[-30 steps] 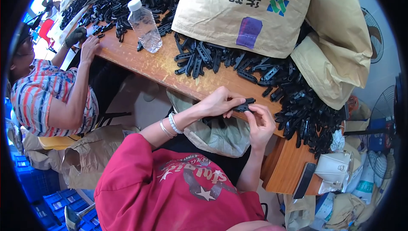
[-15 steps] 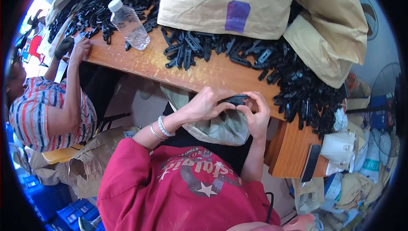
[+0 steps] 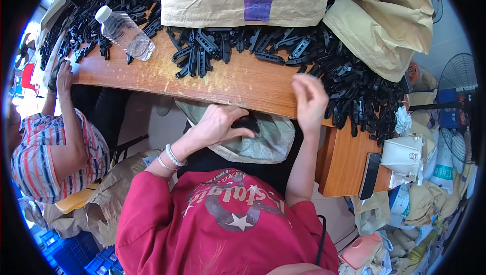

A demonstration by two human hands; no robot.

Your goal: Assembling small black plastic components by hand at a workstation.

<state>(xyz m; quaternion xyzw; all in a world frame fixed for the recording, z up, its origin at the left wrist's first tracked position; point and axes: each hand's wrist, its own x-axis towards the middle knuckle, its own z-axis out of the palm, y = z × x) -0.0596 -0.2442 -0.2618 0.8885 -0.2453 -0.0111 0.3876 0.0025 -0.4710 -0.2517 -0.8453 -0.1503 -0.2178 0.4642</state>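
My left hand [image 3: 215, 124] is over the mouth of a pale green woven sack [image 3: 271, 141] below the table edge. Its thumb and fingers are apart, with a dark part [image 3: 246, 124] showing just beyond them; it appears loose over the sack. My right hand [image 3: 310, 102] is above the table's front edge, fingers loosely curved and slightly blurred, with nothing visible in them. It is nearest to a big pile of slim black plastic parts [image 3: 349, 93], some with slotted bodies. More of these parts [image 3: 200, 50] lie before a large paper sack [image 3: 212, 2].
A clear bottle [image 3: 126, 34] stands on the wooden table [image 3: 217, 85] at left. A phone [image 3: 370, 175] and white bag [image 3: 402, 158] are at right. A co-worker in a striped shirt [image 3: 63, 153] sits at left. A fan [image 3: 455, 88] stands far right.
My hands have come apart. The right moved up toward the black pile; the left moved left and lower over the sack, its fingers spread from the black part both hands held. The view shifted slightly.
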